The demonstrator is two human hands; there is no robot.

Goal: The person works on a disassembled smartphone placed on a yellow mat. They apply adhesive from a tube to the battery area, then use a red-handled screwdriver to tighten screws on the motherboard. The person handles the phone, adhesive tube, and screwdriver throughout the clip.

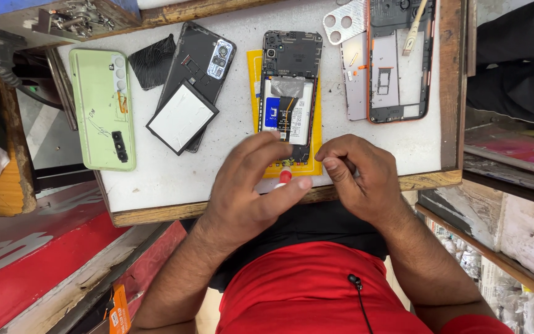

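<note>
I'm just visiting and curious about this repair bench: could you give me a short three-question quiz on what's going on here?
1. True or false: the opened phone lies on a yellow mat.
2. What colour is the back cover at the far left?
3. The left hand pinches a small tool tipped: A) red B) blue C) black

Key:
1. True.
2. Pale green.
3. A, the red-tipped tool. The right hand curls beside it; what it holds is hidden.

Wood-edged white worktop (pixel 174 179) beside cluttered shelves (pixel 514 247).

Phone repair workshop, opened phones (pixel 290 86), loose back covers (pixel 102 108), worn white workbench (pixel 156 179), scattered parts
</note>
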